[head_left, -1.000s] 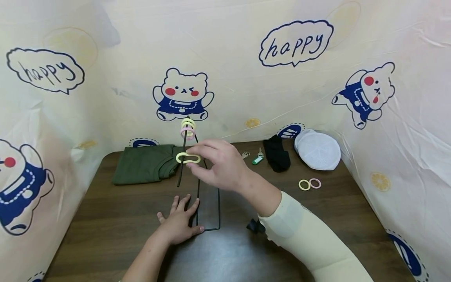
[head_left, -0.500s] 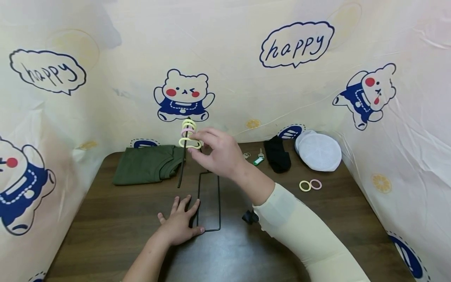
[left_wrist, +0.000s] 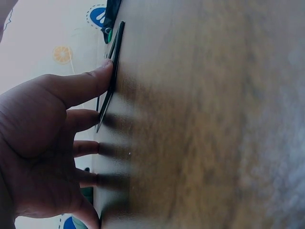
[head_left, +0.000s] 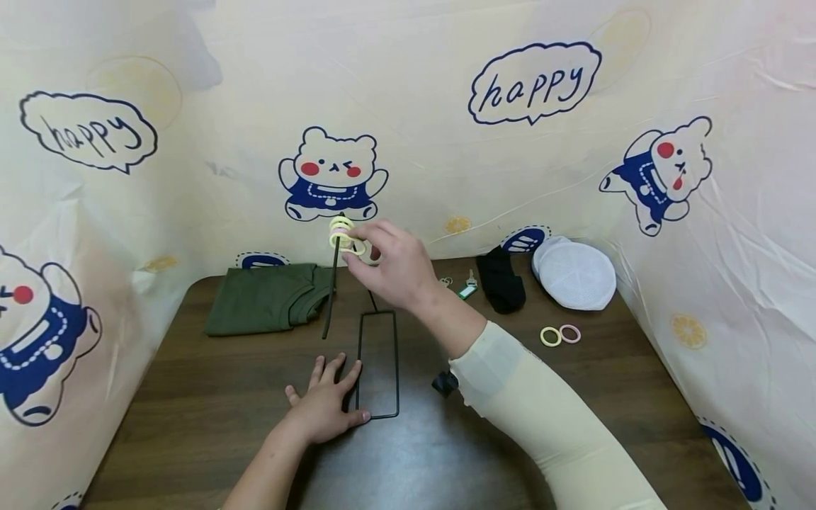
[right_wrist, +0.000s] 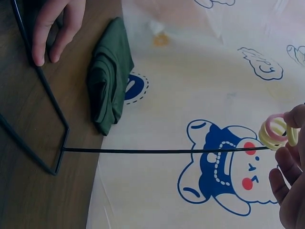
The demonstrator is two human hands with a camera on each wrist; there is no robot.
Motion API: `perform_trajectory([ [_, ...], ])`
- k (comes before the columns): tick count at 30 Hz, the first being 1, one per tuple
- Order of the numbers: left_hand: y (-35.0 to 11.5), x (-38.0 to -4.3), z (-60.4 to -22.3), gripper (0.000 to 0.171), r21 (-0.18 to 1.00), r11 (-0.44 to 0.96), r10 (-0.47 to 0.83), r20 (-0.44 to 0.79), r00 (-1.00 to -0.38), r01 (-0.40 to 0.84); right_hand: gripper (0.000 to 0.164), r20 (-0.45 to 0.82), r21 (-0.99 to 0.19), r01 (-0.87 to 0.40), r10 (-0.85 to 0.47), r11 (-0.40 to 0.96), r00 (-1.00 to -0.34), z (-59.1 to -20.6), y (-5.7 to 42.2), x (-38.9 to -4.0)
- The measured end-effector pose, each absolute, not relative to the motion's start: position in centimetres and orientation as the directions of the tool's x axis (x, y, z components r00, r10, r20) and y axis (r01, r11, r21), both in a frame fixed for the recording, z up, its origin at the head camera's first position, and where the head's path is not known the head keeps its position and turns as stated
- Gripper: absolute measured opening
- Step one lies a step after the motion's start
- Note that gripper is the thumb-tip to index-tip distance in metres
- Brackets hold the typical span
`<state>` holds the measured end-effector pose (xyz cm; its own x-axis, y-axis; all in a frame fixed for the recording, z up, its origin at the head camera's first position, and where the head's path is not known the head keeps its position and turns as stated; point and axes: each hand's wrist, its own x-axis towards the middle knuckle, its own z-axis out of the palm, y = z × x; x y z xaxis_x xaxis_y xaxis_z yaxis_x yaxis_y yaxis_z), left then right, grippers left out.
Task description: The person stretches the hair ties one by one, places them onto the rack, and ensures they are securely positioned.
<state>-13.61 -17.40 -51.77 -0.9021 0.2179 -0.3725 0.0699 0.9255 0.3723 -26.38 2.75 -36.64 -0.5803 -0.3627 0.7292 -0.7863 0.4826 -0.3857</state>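
Yellow ring [head_left: 361, 249]: up near the top of the black wire stand [head_left: 397, 365], seemingly looped around its rod [head_left: 329, 304], just beside the other rings [head_left: 341, 222].
Ring's feel: probably light, soft and springy, hard to break; best pinched by the rim away from the rod.
Right hand [head_left: 398, 268]: thumb and fingertips nearly together, pinching that rim.
Left hand [head_left: 324, 407]: spread wide, thumb touching the stand's base.
Table [head_left: 191, 404]: folded green cloth [head_left: 261, 301] behind the left hand.
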Motion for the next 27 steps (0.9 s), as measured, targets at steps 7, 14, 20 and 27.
perform_trajectory([
  [7, -17.4, -13.7, -52.0, 0.094, 0.368, 0.927, 0.218, -0.378, -0.9, 0.071, 0.035, 0.728, -0.399, -0.774, -0.344, 0.492, -0.593, -37.0, 2.8, -26.6],
  [14, -17.5, -13.8, -52.1, 0.094, 0.357, 0.932, 0.214, -0.387, -0.897, 0.068, 0.038, 0.725, -0.415, -0.768, -0.332, 0.488, -0.604, -37.6, 3.5, -26.2],
  [20, -17.5, -13.8, -52.0, 0.095, 0.361, 0.931, 0.211, -0.395, -0.894, 0.061, 0.036, 0.704, -0.442, -0.75, -0.328, 0.493, -0.63, -38.4, 4.6, -25.4],
  [27, -17.4, -13.7, -51.7, 0.094, 0.37, 0.927, 0.218, -0.387, -0.896, 0.066, 0.035, 0.703, -0.459, -0.747, -0.317, 0.481, -0.636, -39.6, 6.1, -24.8],
])
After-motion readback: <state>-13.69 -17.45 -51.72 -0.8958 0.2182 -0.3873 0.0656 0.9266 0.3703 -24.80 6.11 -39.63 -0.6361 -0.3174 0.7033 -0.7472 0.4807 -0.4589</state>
